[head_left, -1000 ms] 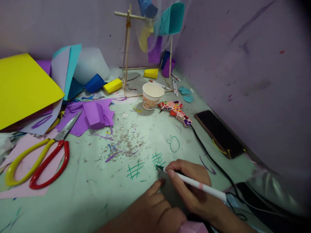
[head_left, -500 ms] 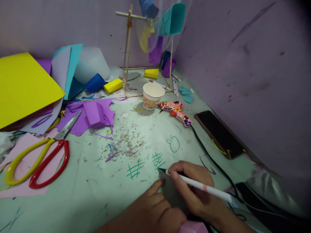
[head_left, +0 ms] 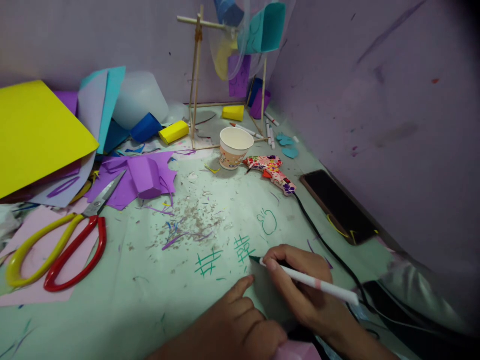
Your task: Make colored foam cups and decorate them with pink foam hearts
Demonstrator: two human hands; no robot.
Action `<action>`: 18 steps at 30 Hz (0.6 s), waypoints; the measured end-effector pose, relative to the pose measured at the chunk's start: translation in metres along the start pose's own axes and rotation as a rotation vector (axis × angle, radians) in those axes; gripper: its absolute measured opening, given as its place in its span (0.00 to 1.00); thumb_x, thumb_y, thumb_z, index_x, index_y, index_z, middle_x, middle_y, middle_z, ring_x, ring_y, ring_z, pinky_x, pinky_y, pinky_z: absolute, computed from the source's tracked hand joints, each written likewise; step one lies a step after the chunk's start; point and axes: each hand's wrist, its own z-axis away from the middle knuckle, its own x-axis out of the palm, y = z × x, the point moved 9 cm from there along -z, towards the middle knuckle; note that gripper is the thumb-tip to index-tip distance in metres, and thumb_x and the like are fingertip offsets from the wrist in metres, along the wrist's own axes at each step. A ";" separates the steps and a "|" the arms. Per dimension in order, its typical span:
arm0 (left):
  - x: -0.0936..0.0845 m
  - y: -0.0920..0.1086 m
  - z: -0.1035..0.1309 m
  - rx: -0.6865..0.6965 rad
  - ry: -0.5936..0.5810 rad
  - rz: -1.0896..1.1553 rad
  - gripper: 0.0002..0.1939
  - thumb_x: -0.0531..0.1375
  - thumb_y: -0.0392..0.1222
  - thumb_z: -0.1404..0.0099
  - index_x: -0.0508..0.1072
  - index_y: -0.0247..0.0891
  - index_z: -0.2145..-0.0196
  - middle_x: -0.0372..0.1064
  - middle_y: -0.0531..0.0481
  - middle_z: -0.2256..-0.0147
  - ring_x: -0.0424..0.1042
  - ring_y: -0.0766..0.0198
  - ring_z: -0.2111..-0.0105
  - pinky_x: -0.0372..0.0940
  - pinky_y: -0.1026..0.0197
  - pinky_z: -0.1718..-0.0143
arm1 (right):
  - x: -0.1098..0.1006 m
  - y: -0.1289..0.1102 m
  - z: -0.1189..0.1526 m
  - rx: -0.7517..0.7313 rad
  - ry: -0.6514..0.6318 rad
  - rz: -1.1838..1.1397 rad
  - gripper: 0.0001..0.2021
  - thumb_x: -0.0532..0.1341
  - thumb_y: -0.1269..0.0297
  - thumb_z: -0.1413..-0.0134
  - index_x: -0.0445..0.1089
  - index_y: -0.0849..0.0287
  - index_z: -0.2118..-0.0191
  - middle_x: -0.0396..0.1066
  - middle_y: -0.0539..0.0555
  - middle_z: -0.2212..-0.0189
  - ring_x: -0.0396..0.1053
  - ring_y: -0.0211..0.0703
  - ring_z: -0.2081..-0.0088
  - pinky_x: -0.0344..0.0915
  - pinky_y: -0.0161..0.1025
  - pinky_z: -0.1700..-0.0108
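My right hand [head_left: 303, 282] grips a white marker [head_left: 318, 285] with a pink band, its dark green tip touching the pale green tabletop [head_left: 150, 310]. At the tip is a green written character [head_left: 244, 250], and a partial one [head_left: 208, 262] lies left of it. My left hand [head_left: 240, 322] rests just below the writing, forefinger stretched out and other fingers curled. Against those curled fingers, at the bottom edge, shows a folded pink piece [head_left: 296, 351] that looks like paper; most of it is hidden.
Scissors [head_left: 77, 245] lie left by a purple paper cup [head_left: 144, 177] and coloured sheets [head_left: 41, 135]. A paper cup [head_left: 236, 150], a flowered glue gun [head_left: 273, 172] with black cord, and a phone [head_left: 337, 205] stand beyond my hands. A stick frame [head_left: 197, 75] is at the back.
The marker tip has moved slightly right and up, with my right hand. More green strokes show in the character. My left hand has stayed nearly still.
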 end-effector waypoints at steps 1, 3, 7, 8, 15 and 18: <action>-0.001 0.001 -0.001 0.003 0.001 0.007 0.07 0.49 0.39 0.32 0.66 0.40 0.62 0.72 0.55 0.66 0.72 0.65 0.63 0.51 0.44 0.40 | -0.001 0.001 0.001 0.018 0.003 -0.003 0.09 0.54 0.69 0.45 0.68 0.60 0.74 0.69 0.49 0.81 0.66 0.35 0.79 0.59 0.32 0.78; -0.005 0.004 -0.002 0.015 0.005 0.019 0.07 0.49 0.38 0.32 0.66 0.39 0.63 0.71 0.55 0.68 0.71 0.65 0.64 0.52 0.44 0.41 | -0.002 0.001 0.003 0.036 0.001 -0.018 0.10 0.54 0.69 0.45 0.68 0.60 0.74 0.69 0.49 0.82 0.66 0.35 0.79 0.59 0.31 0.78; -0.016 0.009 -0.005 0.055 0.013 0.030 0.08 0.47 0.36 0.32 0.65 0.38 0.65 0.71 0.54 0.68 0.71 0.64 0.61 0.54 0.46 0.42 | 0.002 -0.007 0.008 -0.019 -0.037 -0.073 0.09 0.54 0.70 0.46 0.69 0.60 0.74 0.69 0.49 0.82 0.66 0.34 0.79 0.59 0.31 0.78; -0.019 0.011 -0.005 0.065 0.016 0.029 0.08 0.47 0.35 0.32 0.65 0.38 0.64 0.71 0.53 0.66 0.70 0.64 0.59 0.55 0.47 0.43 | 0.003 -0.008 0.009 -0.032 -0.043 -0.083 0.09 0.54 0.70 0.46 0.69 0.60 0.73 0.69 0.49 0.82 0.66 0.34 0.79 0.59 0.31 0.77; -0.031 0.014 -0.009 0.083 0.029 0.020 0.09 0.45 0.36 0.32 0.65 0.38 0.64 0.71 0.52 0.65 0.70 0.62 0.57 0.59 0.50 0.45 | 0.009 -0.014 0.009 -0.104 -0.052 -0.056 0.07 0.54 0.72 0.46 0.69 0.61 0.70 0.70 0.50 0.80 0.66 0.35 0.78 0.59 0.32 0.77; -0.030 0.014 -0.010 0.076 0.029 0.025 0.11 0.45 0.35 0.32 0.65 0.38 0.66 0.71 0.52 0.68 0.71 0.62 0.59 0.60 0.50 0.45 | 0.010 -0.016 0.009 -0.124 -0.055 -0.058 0.07 0.54 0.72 0.46 0.69 0.61 0.70 0.70 0.50 0.79 0.67 0.35 0.77 0.60 0.33 0.75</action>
